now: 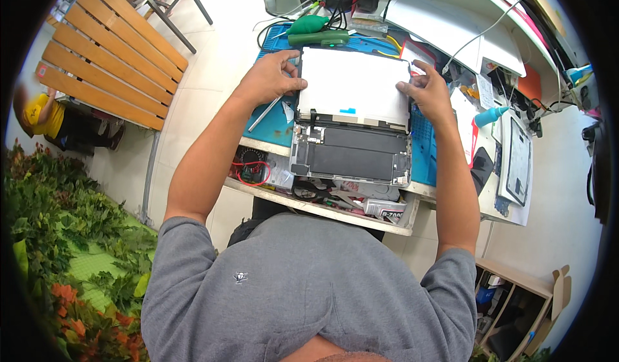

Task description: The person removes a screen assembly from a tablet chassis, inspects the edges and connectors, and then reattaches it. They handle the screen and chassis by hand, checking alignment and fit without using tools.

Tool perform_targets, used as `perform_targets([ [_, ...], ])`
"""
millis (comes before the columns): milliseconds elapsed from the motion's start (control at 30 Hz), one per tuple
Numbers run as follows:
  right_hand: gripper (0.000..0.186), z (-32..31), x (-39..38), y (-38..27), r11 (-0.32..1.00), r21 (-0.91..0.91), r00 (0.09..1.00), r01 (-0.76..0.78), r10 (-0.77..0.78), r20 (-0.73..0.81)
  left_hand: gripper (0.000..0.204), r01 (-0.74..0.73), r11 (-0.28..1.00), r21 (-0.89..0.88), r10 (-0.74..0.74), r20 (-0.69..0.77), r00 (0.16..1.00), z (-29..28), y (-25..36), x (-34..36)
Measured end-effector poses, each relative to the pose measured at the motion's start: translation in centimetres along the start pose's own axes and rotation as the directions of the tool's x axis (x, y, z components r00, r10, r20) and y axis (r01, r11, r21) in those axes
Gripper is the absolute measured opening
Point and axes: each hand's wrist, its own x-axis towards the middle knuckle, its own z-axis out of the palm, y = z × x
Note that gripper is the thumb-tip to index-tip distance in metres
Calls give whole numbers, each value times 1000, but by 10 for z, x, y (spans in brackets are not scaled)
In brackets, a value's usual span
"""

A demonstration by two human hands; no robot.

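A tablet lies opened up in front of me, its white-backed display panel [354, 81] at the far side of the housing [351, 152], which shows dark battery cells. A small blue tab sits near the panel's lower edge. My left hand [271, 78] pinches the panel's left edge between thumb and fingers. At the opposite edge, my right hand [429, 91] grips the panel with thumb and fingertips. Below my left hand, a thin silver stick-like tool [264, 113] slants over the blue mat [274, 130]; whether that hand touches it I cannot tell.
An open drawer [322, 207] with tools, a white tube [385, 208] and a red cable juts out toward me. Behind the tablet lie a green air blower [308, 25] and cables. To the right stand a light-blue bottle [491, 115] and another tablet-like frame [517, 162]. A wooden slatted bench [116, 52] is at left.
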Motion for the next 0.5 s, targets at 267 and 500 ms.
perform_targets([
  [267,77,5,0,19,972,-201,992,119,-124,-11,73,0,967,256,16,-61,998,1,12,1],
  [500,56,12,-12,-15,853,-481,979,202,-185,83,57,21,923,384,19,-100,995,7,23,-6],
])
